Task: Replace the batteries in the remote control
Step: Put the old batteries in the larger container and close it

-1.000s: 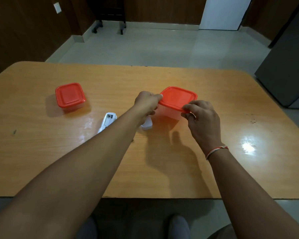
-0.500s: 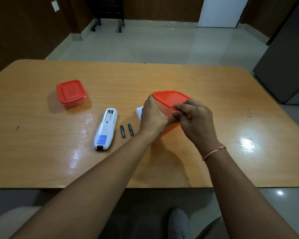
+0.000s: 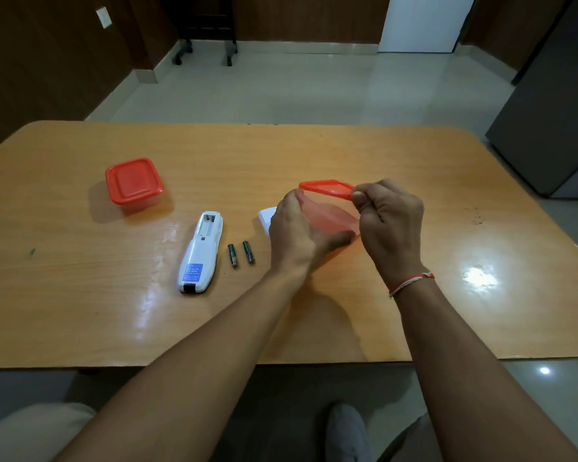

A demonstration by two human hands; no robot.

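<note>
While the left hand (image 3: 297, 235) cups the clear tub (image 3: 327, 216), the right hand (image 3: 389, 221) pinches its bendy red lid (image 3: 326, 187) by the corner; the light, hard remote (image 3: 201, 253) lies open-backed on the counter (image 3: 314, 151).

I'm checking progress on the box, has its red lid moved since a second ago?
Yes. The red lid has tilted up off the clear box, pulled by the right hand, away from the table.

On the wooden table (image 3: 314, 155) are laid a remote (image 3: 201, 251), two batteries (image 3: 241, 253) just right of it, a white cover (image 3: 267, 220) farther right, and a red-lidded box (image 3: 134, 181) behind-left of the remote.
</note>
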